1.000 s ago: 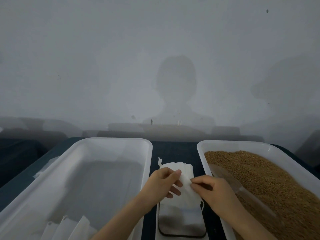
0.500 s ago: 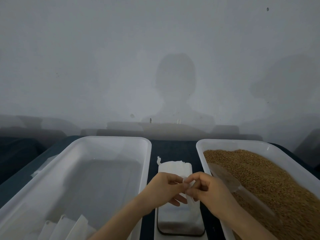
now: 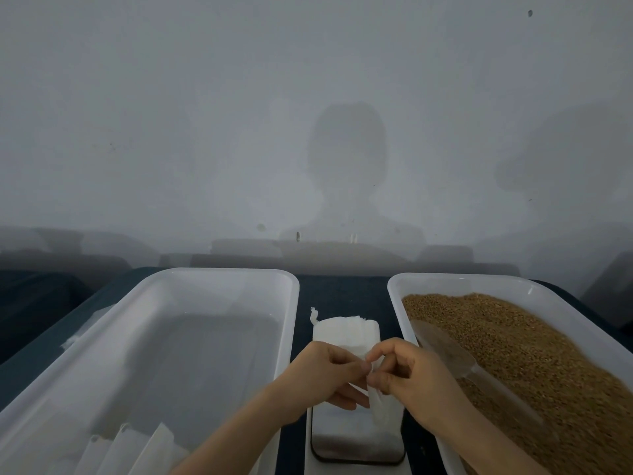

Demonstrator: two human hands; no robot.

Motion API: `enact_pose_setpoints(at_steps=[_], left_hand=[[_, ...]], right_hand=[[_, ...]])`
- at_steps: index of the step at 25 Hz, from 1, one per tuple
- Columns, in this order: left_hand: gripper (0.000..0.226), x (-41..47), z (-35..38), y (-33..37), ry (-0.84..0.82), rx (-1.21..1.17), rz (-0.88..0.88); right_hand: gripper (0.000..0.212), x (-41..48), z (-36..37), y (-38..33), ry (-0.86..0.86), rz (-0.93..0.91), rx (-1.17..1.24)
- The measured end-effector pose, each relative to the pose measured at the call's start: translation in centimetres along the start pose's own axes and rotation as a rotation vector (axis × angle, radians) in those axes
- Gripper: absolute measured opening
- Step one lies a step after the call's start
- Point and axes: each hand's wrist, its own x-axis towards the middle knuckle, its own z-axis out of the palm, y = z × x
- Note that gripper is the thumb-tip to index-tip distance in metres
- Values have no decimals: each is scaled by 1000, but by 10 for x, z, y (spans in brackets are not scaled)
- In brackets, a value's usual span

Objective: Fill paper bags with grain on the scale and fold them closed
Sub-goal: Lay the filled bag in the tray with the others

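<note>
Because the two white bins take up most of the dark tabletop (image 3: 342, 293), the working gap between them is narrow. The left bin (image 3: 219, 273) holds a few pale folded packets (image 3: 137, 450) at its near corner. The right bin (image 3: 394, 296) is heaped with brown grain (image 3: 513, 354).

The scale (image 3: 356, 440) sits in that gap, its glossy platform bare at the near end. Just beyond it lies a stack of bags (image 3: 346, 332). A clear scoop (image 3: 445, 351) rests on the grain near the bin's inner wall.

Above the scale, the left hand (image 3: 322, 375) and the right hand (image 3: 411, 378) each pinch the top edge of one thin paper bag (image 3: 375, 402), which hangs down toward the platform. The fingers cover the mouth, so I cannot tell whether it has parted.

The risks are these:
- The paper looks flimsy, so two pinches pulling apart could tear the rim instead of opening it.
- A bag set down only half open would likely slump, and scooped grain would scatter over the platform and tabletop, spoiling the weighing.
- Reaching for the scoop means one hand lets go, and the limp bag may collapse or slide off the scale.
- A wrist could also nudge the stack.
</note>
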Motion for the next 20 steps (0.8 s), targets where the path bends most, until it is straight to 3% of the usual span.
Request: enact_pose_setpoints(at_steps=[6, 9, 15, 20], left_hand=[[17, 0, 0, 0, -7, -33, -10], [11, 3, 1, -3, 89, 16, -2], [20, 8, 4, -13, 410, 438, 243], [16, 6, 5, -13, 363, 468, 362]], right_hand=[[22, 0, 1, 1, -4, -7, -5], [21, 0, 0, 3, 45, -10, -27], [23, -1, 2, 5, 147, -194, -311], [23, -1, 5, 8, 51, -183, -370]])
